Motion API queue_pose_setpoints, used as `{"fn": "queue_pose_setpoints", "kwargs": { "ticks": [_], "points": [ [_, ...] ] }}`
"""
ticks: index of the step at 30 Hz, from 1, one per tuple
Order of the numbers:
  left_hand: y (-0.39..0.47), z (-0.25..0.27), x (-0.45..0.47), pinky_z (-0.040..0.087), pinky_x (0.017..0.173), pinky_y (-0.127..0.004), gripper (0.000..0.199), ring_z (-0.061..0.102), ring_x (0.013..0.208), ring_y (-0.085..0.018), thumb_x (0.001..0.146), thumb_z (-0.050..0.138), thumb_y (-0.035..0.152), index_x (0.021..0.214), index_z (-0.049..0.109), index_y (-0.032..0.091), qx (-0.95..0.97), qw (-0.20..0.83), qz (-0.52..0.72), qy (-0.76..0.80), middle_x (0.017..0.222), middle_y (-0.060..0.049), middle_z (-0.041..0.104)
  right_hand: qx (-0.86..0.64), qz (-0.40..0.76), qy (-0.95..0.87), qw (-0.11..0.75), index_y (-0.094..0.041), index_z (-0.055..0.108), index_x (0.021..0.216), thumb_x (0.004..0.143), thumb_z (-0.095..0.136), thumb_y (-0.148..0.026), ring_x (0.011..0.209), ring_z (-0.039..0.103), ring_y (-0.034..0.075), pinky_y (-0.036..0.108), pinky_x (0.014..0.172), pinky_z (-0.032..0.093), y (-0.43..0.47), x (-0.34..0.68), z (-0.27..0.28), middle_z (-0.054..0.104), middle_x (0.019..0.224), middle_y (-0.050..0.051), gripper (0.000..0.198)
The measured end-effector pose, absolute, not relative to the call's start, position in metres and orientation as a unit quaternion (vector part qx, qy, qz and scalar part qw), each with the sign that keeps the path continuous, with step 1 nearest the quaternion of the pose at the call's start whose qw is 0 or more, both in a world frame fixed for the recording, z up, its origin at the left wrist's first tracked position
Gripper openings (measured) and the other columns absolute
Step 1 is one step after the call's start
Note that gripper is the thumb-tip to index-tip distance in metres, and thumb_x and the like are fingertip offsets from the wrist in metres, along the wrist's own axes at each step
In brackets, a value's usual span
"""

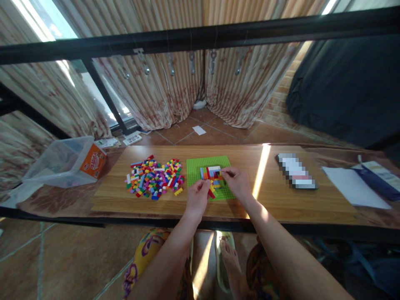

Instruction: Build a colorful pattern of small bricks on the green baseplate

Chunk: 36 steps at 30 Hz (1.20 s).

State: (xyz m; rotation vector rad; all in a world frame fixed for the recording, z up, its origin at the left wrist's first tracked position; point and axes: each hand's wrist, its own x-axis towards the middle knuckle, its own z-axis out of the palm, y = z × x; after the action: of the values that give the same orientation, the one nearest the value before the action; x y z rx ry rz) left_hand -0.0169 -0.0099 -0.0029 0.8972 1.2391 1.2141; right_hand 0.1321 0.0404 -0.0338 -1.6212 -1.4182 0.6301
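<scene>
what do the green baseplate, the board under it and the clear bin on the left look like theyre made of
Green baseplate: apparently moulded plastic, matte, flat even colour; any studs are too small to make out.
Board: looks like wood or wood-look laminate, with visible grain and a soft sheen where sunlight strikes.
Clear bin: translucent plastic, slightly cloudy, contents showing through.
The left hand holds a red brick, likely glossy plastic.

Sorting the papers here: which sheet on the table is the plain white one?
The white sheet lying flat right of the blurred box; the blue-covered booklet overlaps its far right edge, and it is printed, not plain.
</scene>
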Motion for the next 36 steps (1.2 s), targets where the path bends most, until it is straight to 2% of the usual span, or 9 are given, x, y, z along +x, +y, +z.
{"fn": "queue_pose_setpoints", "kwargs": {
  "ticks": [7,22,30,36],
  "points": [
    [-0.01,-0.006,-0.015,0.032,0.052,-0.022,0.036,0.041,0.048,-0.008,0.079,0.064,0.045,0.056,0.054,0.017,0.386,0.56,0.51,0.527,0.048,0.004,0.049,-0.647,0.246,-0.575,0.437,-0.02,0.076,0.081,0.08,0.058,-0.028,0.075,0.07,0.02,0.03,0.072,0.051,0.038,0.129,-0.034,0.077,0.08,0.004,0.019],
    [-0.015,-0.009,-0.014,0.03,0.049,-0.021,0.034,0.042,0.047,-0.008,0.077,0.066,0.045,0.058,0.057,0.017,0.387,0.557,0.504,0.535,0.048,0.004,0.05,-0.64,0.221,-0.616,0.403,-0.025,0.076,0.083,0.084,0.054,-0.03,0.073,0.068,0.018,0.028,0.071,0.049,0.04,0.131,-0.034,0.076,0.078,0.002,0.023],
    [-0.01,-0.006,-0.015,0.03,0.049,-0.021,0.036,0.041,0.048,-0.008,0.077,0.067,0.047,0.059,0.057,0.017,0.373,0.559,0.518,0.529,0.049,0.004,0.05,-0.643,0.188,-0.618,0.412,-0.022,0.077,0.096,0.088,0.053,-0.033,0.076,0.069,0.02,0.03,0.074,0.051,0.027,0.135,-0.019,0.077,0.088,0.006,0.027],
    [-0.008,-0.007,-0.015,0.029,0.049,-0.022,0.039,0.04,0.047,-0.008,0.076,0.066,0.05,0.057,0.055,0.017,0.379,0.56,0.518,0.524,0.049,0.004,0.048,-0.547,0.282,-0.634,0.468,-0.023,0.076,0.098,0.088,0.056,-0.036,0.086,0.07,0.02,0.03,0.078,0.053,0.008,0.129,-0.004,0.077,0.097,0.006,0.026]
  ]
}}
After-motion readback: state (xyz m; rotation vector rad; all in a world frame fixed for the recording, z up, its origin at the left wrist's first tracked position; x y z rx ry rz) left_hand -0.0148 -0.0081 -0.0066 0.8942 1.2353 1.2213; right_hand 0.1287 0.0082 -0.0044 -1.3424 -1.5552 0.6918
